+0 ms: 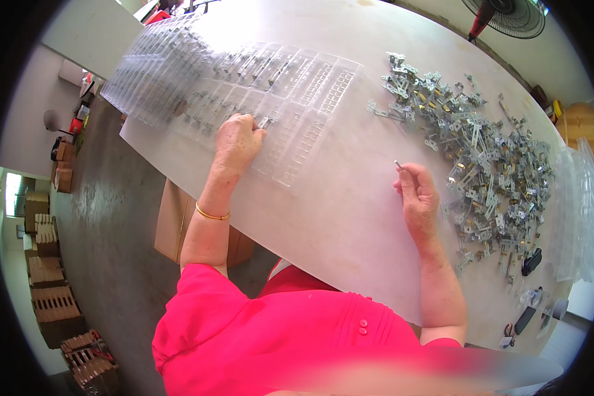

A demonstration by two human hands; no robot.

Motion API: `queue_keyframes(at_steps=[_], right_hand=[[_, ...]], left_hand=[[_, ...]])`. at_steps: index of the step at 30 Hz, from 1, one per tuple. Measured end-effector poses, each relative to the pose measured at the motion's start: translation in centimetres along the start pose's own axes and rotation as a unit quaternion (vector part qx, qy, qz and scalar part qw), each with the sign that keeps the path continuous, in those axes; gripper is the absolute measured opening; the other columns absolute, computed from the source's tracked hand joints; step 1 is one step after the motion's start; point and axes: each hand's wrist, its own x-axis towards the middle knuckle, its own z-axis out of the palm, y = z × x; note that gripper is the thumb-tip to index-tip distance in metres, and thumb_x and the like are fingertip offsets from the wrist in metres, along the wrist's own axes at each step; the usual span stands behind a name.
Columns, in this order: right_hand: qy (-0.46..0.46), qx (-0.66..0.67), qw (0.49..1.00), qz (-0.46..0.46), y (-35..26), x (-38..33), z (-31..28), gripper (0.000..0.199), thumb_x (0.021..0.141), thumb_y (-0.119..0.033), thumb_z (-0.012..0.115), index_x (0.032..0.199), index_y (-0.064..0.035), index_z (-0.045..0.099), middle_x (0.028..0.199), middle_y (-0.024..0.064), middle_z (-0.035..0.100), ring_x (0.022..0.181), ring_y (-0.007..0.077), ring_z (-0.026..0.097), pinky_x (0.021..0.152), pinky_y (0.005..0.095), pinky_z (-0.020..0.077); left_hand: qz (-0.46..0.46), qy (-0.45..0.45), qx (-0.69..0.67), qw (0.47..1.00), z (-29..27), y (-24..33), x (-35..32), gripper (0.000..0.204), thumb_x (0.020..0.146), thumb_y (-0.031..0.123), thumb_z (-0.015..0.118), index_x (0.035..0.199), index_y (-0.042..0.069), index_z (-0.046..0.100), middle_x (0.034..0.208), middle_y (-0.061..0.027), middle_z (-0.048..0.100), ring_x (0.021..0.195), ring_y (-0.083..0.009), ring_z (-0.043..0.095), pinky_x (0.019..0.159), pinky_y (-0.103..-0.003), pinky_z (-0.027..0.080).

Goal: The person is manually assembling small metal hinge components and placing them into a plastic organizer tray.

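My left hand point(239, 142) reaches over a clear plastic tray point(289, 177) with rows of compartments. Its fingers are closed at a small metal part point(266, 122) in one of the middle compartments; the fingertips are partly hidden. Several compartments to the left hold metal parts, while those toward the tray's right end show no parts. Above the table, right of the tray, my right hand point(419, 198) pinches a small, thin metal piece point(397, 164) between thumb and fingers. A large heap of loose metal fittings point(492, 158), silver with some brass-coloured bits, lies beyond that hand.
Stacked clear trays point(148, 72) stand at the table's far left. Plastic bags point(574, 218), a black object point(531, 262) and small tools point(508, 335) lie along the right side. A cardboard box point(171, 221) sits below the table's near edge. A fan point(508, 16) stands beyond.
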Motion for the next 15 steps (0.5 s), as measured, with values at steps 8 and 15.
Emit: queue_keyframes(at_steps=[8,15], right_hand=[[0.013,-0.011,0.999,-0.029,-0.1,0.3,0.2,0.007,0.099,-0.008,0.062,0.105,-0.0033,0.064,0.096,0.0017,0.059,0.076,0.0080,0.057,0.067,0.0221,0.0482],[0.016,0.005,0.999,-0.037,0.1,0.4,0.2,0.008,0.098,-0.008,0.063,0.104,-0.0037,0.064,0.096,0.0019,0.059,0.074,0.0081,0.058,0.067,0.0225,0.0487]], left_hand=[[0.061,0.094,0.042,0.993,-1.1,1.9,-0.8,0.020,0.079,0.019,0.074,0.085,0.001,0.069,0.088,-0.0167,0.066,0.088,-0.0354,0.064,0.080,-0.045,0.050],[0.205,0.116,-0.085,0.968,-0.3,10.7,-1.1,0.010,0.082,0.013,0.072,0.084,0.003,0.069,0.086,-0.0125,0.065,0.086,-0.0325,0.062,0.082,-0.043,0.048]])
